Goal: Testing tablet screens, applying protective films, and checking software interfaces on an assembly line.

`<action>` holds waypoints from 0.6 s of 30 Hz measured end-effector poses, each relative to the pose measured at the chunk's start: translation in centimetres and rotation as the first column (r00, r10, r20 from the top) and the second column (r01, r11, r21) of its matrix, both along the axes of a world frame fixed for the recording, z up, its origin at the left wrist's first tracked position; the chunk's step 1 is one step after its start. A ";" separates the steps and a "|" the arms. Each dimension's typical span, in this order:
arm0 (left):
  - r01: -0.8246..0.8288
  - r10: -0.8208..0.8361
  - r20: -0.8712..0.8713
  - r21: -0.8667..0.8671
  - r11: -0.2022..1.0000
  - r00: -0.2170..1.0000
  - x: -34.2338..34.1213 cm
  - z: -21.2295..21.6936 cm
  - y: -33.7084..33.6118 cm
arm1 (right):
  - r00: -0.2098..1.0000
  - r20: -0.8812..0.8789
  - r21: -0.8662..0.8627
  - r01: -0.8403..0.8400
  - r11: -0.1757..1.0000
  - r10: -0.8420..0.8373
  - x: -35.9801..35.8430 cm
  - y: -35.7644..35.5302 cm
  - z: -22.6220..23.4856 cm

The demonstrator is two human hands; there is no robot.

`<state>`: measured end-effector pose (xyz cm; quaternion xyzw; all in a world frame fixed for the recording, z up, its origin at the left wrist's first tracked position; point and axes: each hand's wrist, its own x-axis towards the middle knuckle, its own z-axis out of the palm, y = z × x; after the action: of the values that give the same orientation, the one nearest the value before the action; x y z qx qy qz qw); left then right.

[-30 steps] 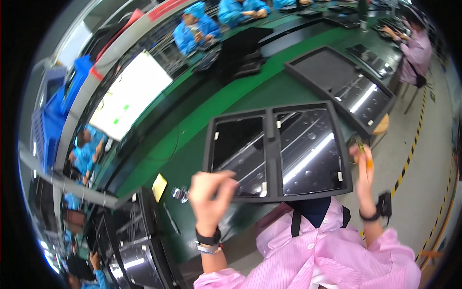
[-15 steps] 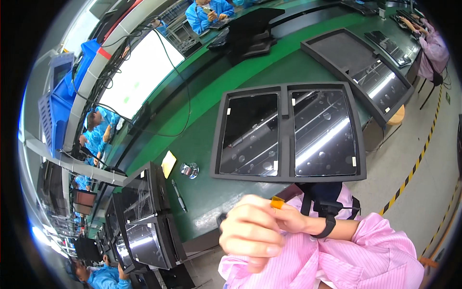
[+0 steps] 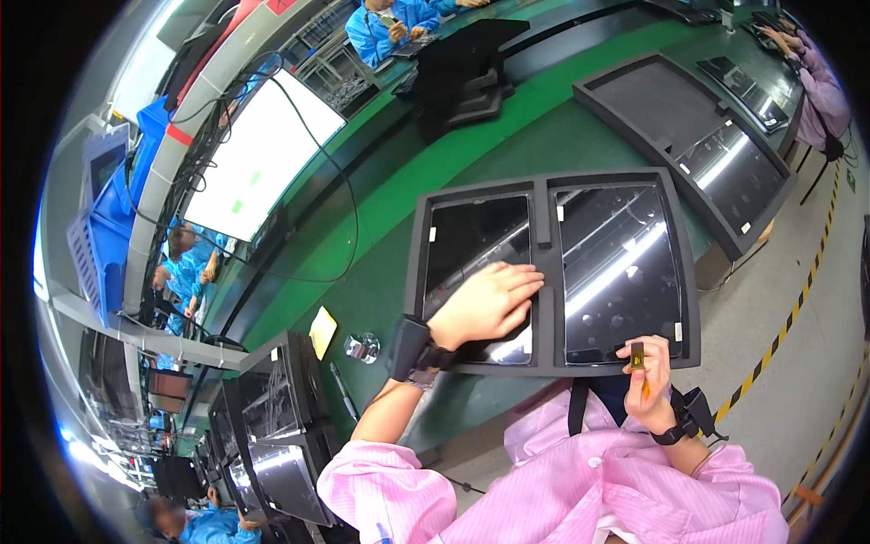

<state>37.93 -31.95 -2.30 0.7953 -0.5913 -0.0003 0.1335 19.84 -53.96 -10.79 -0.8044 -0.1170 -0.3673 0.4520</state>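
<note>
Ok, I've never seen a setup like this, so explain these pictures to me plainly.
There is no robot here, just a person working bare-handed. Every picture comes from a fisheye camera on that person's head, looking down, so straight edges bend. On the green bench lies a black tray with two glossy dark panels. The left hand reaches over the left panel, fingertips at the tray's divider; whether it presses, I cannot tell. The right hand, at the tray's near right corner, holds a small amber piece. To the left lie a yellow pad, a round shiny object and a pen.
</note>
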 end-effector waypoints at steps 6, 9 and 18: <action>0.085 -0.092 -0.050 -0.117 0.990 0.995 2.0 -2.4 -0.3 | 0.984 0.010 -0.125 0.176 0.976 -0.176 2.8 -2.5 -0.7; 0.165 -0.171 -0.076 -0.080 0.983 0.982 3.2 -2.9 -1.1 | 0.968 -0.047 -0.168 0.237 0.957 -0.248 4.2 -3.1 -0.6; 0.069 -0.092 -0.112 -0.191 0.979 0.989 5.0 -1.1 -3.0 | 0.959 -0.106 -0.067 0.257 0.964 -0.263 5.4 -3.2 -0.5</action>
<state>42.92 -34.95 -3.38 0.7532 -0.6113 0.0016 0.2429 25.20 -57.20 -11.30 -0.8441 0.0060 -0.3737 0.3846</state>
